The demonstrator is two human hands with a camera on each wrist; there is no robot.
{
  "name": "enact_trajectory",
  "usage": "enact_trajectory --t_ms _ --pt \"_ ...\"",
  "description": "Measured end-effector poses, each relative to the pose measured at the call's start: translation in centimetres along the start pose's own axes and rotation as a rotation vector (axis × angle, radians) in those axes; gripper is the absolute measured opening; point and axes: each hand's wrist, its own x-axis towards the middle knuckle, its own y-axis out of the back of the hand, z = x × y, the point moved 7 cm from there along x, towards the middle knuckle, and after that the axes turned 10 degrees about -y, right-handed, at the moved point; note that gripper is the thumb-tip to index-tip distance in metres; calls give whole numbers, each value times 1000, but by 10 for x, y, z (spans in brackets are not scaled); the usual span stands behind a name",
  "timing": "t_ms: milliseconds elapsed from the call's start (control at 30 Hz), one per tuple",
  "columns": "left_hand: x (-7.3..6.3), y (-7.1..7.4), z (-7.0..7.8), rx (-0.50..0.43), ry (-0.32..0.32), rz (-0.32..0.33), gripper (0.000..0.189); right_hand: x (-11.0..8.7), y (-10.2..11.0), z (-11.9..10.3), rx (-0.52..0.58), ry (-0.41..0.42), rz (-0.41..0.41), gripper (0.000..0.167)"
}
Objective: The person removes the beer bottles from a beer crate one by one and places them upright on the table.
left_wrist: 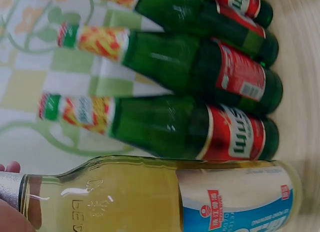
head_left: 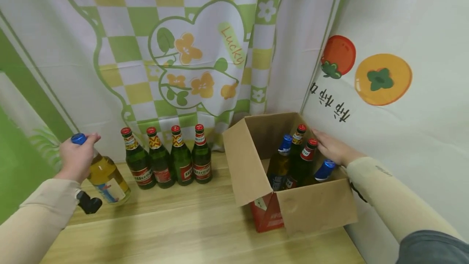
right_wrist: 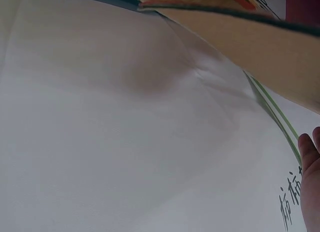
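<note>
My left hand grips the neck of a pale yellow beer bottle with a blue cap and a white-and-blue label. It leans slightly, and whether its base touches the table cannot be told. Beside it, several green beer bottles with red caps stand in a row. My right hand lies along the far right edge of an open cardboard box, fingers extended. Inside the box stand red-capped green bottles and blue-capped bottles; their lower parts are hidden. In the right wrist view only part of the hand shows.
The box's flaps spread outward at the left and front. A wooden table lies beneath everything. A checked curtain hangs behind, and a white cloth with fruit drawings borders the right side.
</note>
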Motion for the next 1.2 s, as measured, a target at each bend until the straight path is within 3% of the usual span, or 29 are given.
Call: enact_trajectory --t_ms 67,300,467,733,833,967,1133,1200 --pt "5 4 -9 -10 14 31 26 0 0 -1 0 1 3 55" --pt "20 4 -36 143 15 110 23 -1 0 -2 1 9 22 54" --pt "28 7 -53 102 66 167 25 1 -3 -1 6 -2 6 54" --pt "37 8 -68 51 99 205 17 -2 -3 1 19 -33 -14 56" --pt "37 11 -75 52 113 212 19 -1 -5 1 18 -32 -13 56" --pt "40 10 -76 151 76 198 16 -3 -7 0 34 -23 -6 55" --pt "46 1 -73 269 31 152 12 -3 -4 1 34 -39 -7 54" --pt "49 -3 -73 262 41 142 17 -3 -2 2 21 -46 -9 55"
